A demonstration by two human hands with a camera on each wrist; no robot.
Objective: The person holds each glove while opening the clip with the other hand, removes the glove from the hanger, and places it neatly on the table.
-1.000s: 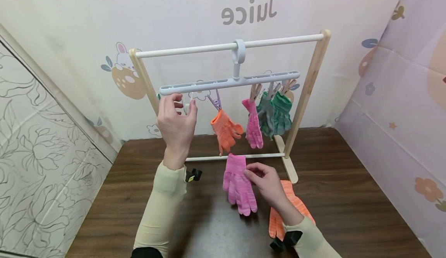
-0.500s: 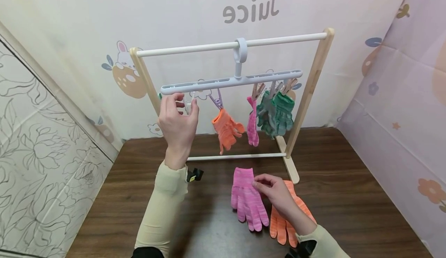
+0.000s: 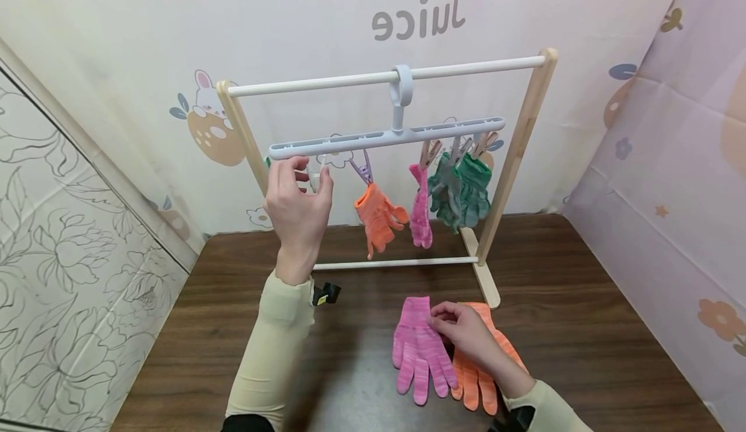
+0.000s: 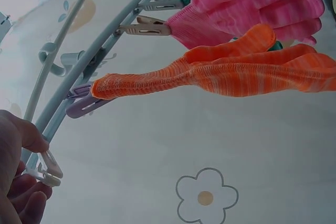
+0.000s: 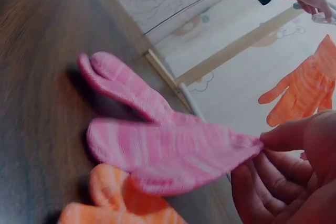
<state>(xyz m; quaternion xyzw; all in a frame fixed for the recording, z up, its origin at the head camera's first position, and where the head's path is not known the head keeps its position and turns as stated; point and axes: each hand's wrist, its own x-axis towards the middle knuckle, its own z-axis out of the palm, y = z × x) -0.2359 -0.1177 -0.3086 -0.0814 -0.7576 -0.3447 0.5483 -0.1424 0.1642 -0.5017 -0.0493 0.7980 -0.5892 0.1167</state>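
Right wrist view is showing the pink glove point(image 5: 173, 142) sloping down from my right hand point(image 3: 463, 331), near the table point(image 3: 350, 328). My thumb and finger are pinching one edge of its cuff point(image 3: 416, 307), and the rest is hanging loose. I am not able to tell if its far end is touching the wood. I am guessing it is weighing very little; it is looking soft, knitted and stretchy, so I am not fearing a break. It is looking floppy too, so my side pinch is probably letting it twist and sag. I am thinking the middle of the cuff's rim is giving a better hold.

Partly under it, the orange glove point(image 3: 469, 370) is lying on the table.

Up at the left end of the bar point(image 3: 396, 138), my left hand point(image 3: 298, 205) is pinching the clear peg point(image 4: 53, 166). That peg is looking small and hard; I am not able to tell if its mouth is parted. Farther right, the hung orange glove point(image 3: 380, 219), hung pink glove point(image 3: 421, 212) and green gloves point(image 3: 473, 189) are dangling from pegs point(image 4: 79, 109). The rack point(image 3: 326, 83) is holding up the bar.
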